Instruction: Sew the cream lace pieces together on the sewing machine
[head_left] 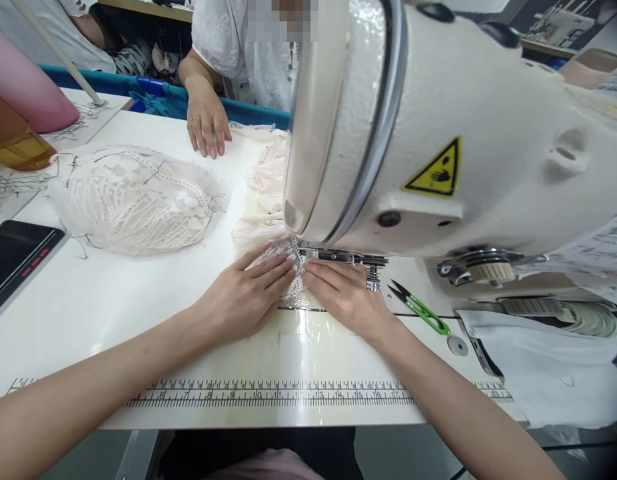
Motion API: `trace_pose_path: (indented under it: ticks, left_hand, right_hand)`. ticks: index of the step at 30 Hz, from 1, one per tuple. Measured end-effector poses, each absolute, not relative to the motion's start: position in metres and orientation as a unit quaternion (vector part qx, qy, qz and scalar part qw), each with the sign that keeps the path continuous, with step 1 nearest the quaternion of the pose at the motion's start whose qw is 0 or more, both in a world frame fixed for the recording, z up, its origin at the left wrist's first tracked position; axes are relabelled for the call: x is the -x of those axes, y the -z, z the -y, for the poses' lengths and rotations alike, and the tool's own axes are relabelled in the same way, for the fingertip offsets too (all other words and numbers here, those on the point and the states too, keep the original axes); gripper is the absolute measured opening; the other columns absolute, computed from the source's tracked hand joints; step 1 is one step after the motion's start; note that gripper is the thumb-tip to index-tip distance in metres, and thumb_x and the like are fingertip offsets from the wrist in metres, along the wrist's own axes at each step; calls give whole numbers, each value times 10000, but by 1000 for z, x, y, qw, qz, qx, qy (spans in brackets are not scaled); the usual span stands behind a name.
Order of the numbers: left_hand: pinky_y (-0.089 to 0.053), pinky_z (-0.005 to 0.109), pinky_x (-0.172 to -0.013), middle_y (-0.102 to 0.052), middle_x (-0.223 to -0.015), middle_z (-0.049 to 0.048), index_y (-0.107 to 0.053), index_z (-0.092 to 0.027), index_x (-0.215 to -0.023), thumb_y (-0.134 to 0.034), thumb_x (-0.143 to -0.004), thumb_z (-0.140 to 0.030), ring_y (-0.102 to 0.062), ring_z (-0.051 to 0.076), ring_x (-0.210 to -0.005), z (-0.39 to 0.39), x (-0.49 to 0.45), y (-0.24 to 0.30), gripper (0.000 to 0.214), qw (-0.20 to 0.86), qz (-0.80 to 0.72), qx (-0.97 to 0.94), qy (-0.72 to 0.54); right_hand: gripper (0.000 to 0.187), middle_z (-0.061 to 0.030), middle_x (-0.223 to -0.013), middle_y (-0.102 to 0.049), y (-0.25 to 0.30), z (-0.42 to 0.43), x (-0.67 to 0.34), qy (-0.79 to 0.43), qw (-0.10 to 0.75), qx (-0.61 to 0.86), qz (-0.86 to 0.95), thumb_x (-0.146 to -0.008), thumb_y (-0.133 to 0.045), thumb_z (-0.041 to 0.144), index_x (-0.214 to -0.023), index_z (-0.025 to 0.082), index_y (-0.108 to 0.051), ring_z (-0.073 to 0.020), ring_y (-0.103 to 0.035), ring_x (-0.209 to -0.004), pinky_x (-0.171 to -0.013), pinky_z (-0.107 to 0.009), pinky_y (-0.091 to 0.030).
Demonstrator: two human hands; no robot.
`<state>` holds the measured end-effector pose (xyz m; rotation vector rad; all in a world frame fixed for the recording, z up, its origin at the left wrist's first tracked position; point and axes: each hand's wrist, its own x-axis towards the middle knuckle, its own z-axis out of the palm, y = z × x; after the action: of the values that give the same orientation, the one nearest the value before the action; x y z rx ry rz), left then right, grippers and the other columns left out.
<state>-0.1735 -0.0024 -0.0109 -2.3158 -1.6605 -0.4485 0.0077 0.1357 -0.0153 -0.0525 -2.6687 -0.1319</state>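
Note:
Cream lace fabric [258, 228] lies under the head of a white sewing machine [428, 133], running back along the table. My left hand [243, 288] rests flat on the lace, fingers stretched toward the presser foot area. On the other side of the lace, my right hand [344, 293] lies flat with its fingers extended, close under the needle clamp parts [338, 256]. The fingertips of both hands nearly meet at the fabric. The needle tip itself is hidden behind the machine head and my fingers.
A bundle of cream lace [138, 200] sits at the left, near a black phone [18, 257]. Green thread snips [423, 310] and a bobbin [457, 345] lie at the right. A co-worker's hand [207, 123] rests across the table. A printed ruler [288, 395] lines the front edge.

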Motion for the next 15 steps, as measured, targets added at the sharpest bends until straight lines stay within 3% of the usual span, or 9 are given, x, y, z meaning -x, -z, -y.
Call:
trace_pose_path:
  ticks: [9, 15]
  left_hand:
    - [-400, 488, -1113, -659, -1228, 101, -647, -70, -1183, -388, -945, -165, -604, 262, -1183, 0, 181, 10, 364, 145, 569, 795, 153]
    - [-395, 470, -1116, -620, -1295, 107, -607, -86, -1248, -427, -931, -133, -569, 269, -1229, -3, 179, 5, 367, 156, 571, 798, 118]
  right_hand:
    - [172, 10, -920, -739, 16, -121, 2, 77, 289, 1, 954, -891, -534, 55, -929, 174, -651, -119, -658, -907, -871, -274, -523]
    - [185, 14, -876, -736, 15, -121, 4, 73, 304, -11, 950, -867, -545, 21, -886, 166, -658, -114, -656, -861, -818, -258, -534]
